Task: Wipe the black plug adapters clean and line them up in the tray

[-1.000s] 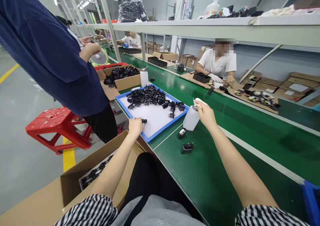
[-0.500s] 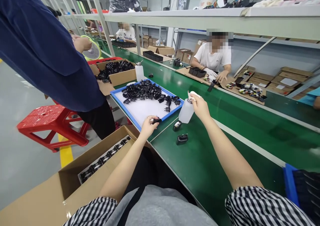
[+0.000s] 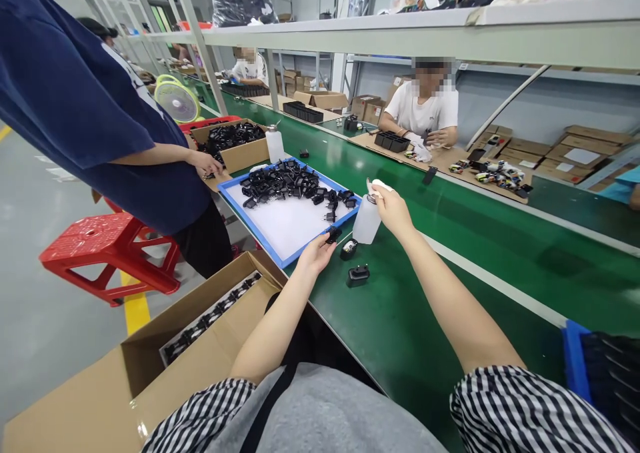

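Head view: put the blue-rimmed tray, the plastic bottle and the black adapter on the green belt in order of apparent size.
1. Blue-rimmed tray
2. Plastic bottle
3. Black adapter
Nearness to the camera could skew the last two.

The left forearm reaches forward and inward across the body, palm turned upward, and the left grip curls closed at the fingertips. The right forearm extends forward and higher, its wrist bent, with the right grip raised and pinched, well apart from the left.
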Motion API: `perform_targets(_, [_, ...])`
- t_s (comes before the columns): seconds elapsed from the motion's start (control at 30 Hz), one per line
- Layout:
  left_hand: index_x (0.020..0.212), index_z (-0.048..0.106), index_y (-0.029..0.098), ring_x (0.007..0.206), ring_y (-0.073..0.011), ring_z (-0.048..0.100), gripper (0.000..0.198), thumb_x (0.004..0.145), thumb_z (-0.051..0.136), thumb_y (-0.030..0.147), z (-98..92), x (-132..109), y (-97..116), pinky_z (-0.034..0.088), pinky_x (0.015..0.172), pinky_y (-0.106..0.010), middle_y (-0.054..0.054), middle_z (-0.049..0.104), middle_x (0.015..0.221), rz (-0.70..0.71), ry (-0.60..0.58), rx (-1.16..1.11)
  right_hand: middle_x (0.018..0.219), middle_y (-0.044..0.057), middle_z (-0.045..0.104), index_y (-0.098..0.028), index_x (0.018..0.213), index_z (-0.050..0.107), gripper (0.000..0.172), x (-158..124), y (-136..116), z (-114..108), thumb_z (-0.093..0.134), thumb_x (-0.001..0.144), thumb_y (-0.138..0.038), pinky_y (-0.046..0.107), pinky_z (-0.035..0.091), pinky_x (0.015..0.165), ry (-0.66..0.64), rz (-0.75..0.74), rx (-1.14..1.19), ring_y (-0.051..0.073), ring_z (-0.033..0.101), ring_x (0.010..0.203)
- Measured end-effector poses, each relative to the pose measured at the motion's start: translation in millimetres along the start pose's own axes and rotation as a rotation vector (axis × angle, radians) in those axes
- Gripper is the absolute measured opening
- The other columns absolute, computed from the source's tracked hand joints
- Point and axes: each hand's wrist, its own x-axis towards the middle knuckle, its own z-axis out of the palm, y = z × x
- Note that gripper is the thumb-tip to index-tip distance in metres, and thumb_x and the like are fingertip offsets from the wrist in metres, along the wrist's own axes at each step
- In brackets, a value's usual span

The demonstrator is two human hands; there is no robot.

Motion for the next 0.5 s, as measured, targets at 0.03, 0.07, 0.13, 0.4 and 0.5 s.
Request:
perform_targets(0.03, [0.058,0.050,0.014,0.077,-0.0141,0.056,0.010,0.063,0.051,0.006,0.7,1,0,0.047,0.070,-0.024,-0.003,0.056,0.064,-0.009,-0.004,-0.006,0.103,0.010,0.054,-0.014,0.106,0.050,0.038,0,0,0,0.029,0.074,-0.018,0.042,0.041,0.075,-0.002,-0.002,0.000,0.026,0.044,0.099])
perform_targets(0.07, [0.057,0.049,0.014,0.076,-0.0136,0.056,0.011,0.064,0.049,0.005,1.1,1,0,0.047,0.070,-0.023,-0.003,0.056,0.063,-0.012,-0.010,-0.007,0.104,0.010,0.054,-0.014,0.106,0.050,0.038,0,0,0,0.029,0.074,-0.017,0.042,0.041,0.075,-0.001,-0.003,0.000,0.026,0.044,0.099])
perform_targets(0.13, [0.058,0.049,0.014,0.075,-0.0125,0.056,0.012,0.064,0.048,0.004,1.0,2,-1,0.047,0.071,-0.022,-0.002,0.056,0.063,0.000,-0.024,-0.005,0.104,0.011,0.053,-0.014,0.106,0.049,0.038,0,0,0,0.029,0.074,-0.017,0.042,0.041,0.075,0.003,0.003,-0.001,0.026,0.044,0.099])
perform_targets(0.4, [0.061,0.055,0.015,0.079,-0.0138,0.055,0.005,0.058,0.058,0.013,-9.4,-2,-12,0.041,0.080,-0.030,-0.001,0.057,0.068,0.144,-0.104,0.206,0.102,0.011,0.054,-0.014,0.106,0.049,0.038,-2,2,2,0.029,0.074,-0.017,0.042,0.041,0.074,0.008,0.003,-0.017,0.026,0.044,0.098])
perform_targets(0.5, [0.060,0.060,0.015,0.096,-0.0187,0.048,0.020,0.043,0.068,0.009,-11.3,-5,-18,0.032,0.089,-0.030,-0.003,0.058,0.086,0.209,-0.152,0.355,0.103,0.011,0.054,-0.014,0.106,0.049,0.038,-2,3,3,0.029,0.074,-0.016,0.041,0.041,0.075,0.002,0.005,-0.019,0.026,0.045,0.099])
